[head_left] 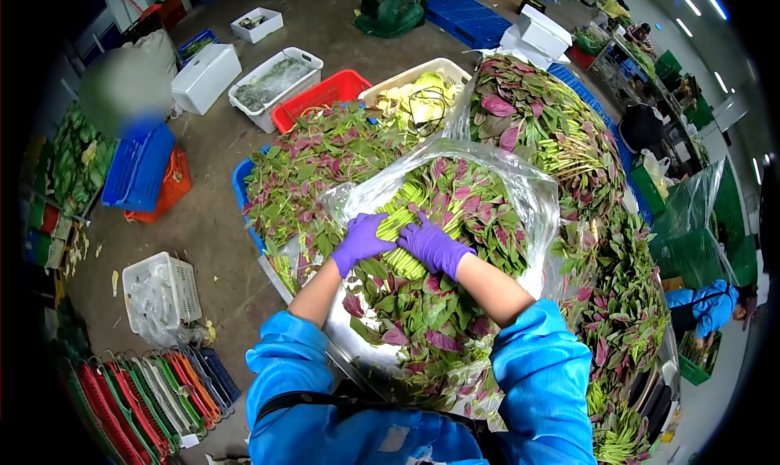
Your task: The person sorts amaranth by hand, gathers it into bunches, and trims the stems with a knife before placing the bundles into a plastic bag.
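Red-and-green amaranth (439, 185) lies in an opened clear plastic bag (543, 190), its pale green stems gathered toward the middle. My left hand (362, 239), in a purple glove, is closed on the left side of a bunch of stems. From the right, my right hand (435, 247), gloved the same way, has its fingers curved over that bunch (404, 262). The two hands nearly meet across the stems. Some fingertips are hidden among the greens. More loose amaranth leaves (422, 307) lie just below my hands.
Amaranth heaps (313, 168) lie left of the bag, and a tall pile (552, 132) rises at right. Beyond are a red crate (321, 95) and a cream crate (443, 71) of pale leaves. Stacked colored crates (154, 396) stand lower left. A co-worker (705, 309) bends at far right.
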A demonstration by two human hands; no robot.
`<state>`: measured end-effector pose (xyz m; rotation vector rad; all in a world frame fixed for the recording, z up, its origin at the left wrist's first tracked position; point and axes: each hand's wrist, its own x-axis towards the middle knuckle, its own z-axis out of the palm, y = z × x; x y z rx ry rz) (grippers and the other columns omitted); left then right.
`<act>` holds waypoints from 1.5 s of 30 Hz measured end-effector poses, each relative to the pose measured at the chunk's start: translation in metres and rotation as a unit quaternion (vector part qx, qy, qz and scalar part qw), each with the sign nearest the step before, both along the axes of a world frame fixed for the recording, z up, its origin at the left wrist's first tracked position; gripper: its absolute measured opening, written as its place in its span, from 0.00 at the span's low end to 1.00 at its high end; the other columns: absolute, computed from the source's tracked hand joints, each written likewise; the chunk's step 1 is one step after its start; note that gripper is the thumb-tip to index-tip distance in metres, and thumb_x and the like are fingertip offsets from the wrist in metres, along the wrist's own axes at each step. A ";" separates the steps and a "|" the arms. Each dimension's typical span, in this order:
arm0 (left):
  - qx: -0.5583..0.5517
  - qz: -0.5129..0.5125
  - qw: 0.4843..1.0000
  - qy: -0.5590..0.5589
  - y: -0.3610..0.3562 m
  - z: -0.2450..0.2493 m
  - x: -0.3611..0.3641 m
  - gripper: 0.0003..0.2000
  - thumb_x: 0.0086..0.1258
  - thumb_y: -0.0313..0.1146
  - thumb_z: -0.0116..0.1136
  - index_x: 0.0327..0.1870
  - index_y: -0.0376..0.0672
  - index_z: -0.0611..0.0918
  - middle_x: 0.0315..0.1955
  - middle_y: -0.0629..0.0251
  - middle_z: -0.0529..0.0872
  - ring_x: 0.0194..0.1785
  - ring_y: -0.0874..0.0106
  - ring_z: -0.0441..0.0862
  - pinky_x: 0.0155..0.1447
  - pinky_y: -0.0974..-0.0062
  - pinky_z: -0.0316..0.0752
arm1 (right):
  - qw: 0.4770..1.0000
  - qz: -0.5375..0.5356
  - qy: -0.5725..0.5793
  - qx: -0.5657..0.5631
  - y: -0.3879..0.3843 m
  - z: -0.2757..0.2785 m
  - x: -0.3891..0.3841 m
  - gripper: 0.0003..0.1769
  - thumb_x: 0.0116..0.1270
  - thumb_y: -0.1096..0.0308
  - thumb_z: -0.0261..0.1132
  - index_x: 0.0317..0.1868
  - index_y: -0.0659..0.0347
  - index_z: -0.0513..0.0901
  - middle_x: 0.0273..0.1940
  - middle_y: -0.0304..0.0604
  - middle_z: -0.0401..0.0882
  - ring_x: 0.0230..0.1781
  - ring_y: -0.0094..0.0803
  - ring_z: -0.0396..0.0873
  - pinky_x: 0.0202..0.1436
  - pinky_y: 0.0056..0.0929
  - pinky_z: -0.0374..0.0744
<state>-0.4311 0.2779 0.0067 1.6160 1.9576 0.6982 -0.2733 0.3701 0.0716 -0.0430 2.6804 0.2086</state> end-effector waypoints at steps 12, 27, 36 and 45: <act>-0.132 -0.013 0.979 -0.157 0.009 0.011 0.004 0.38 0.39 0.36 0.67 0.59 0.39 0.68 0.43 0.49 0.79 0.48 0.58 0.78 0.51 0.70 0.72 | 0.999 0.020 0.014 -0.041 0.003 0.019 0.024 0.33 0.37 0.67 0.67 0.49 0.61 0.70 0.49 0.50 0.70 0.57 0.42 0.67 0.71 0.52 0.44; -0.315 -0.056 0.777 -0.542 0.039 0.024 0.019 0.21 0.64 0.42 0.55 0.56 0.42 0.73 0.48 0.69 0.80 0.51 0.76 0.76 0.55 0.74 0.70 | 0.741 -0.425 0.418 -0.308 0.006 0.023 0.095 0.36 0.44 0.75 0.66 0.57 0.60 0.65 0.47 0.47 0.73 0.49 0.40 0.72 0.53 0.31 0.71; -0.269 0.025 0.699 -0.662 0.024 0.038 0.045 0.22 0.65 0.35 0.53 0.58 0.38 0.69 0.52 0.62 0.76 0.54 0.73 0.75 0.57 0.76 0.70 | 0.597 -0.646 0.202 -0.431 0.014 0.004 0.095 0.10 0.61 0.62 0.56 0.34 0.62 0.75 0.25 0.39 0.74 0.26 0.22 0.68 0.33 0.22 0.70; -0.174 -0.038 0.471 -0.864 0.076 0.075 0.014 0.23 0.67 0.39 0.50 0.63 0.46 0.65 0.56 0.60 0.74 0.57 0.67 0.73 0.62 0.66 0.67 | 0.234 -0.521 0.364 -0.736 0.018 0.044 0.074 0.21 0.65 0.53 0.56 0.49 0.62 0.70 0.43 0.43 0.76 0.44 0.32 0.75 0.50 0.28 0.73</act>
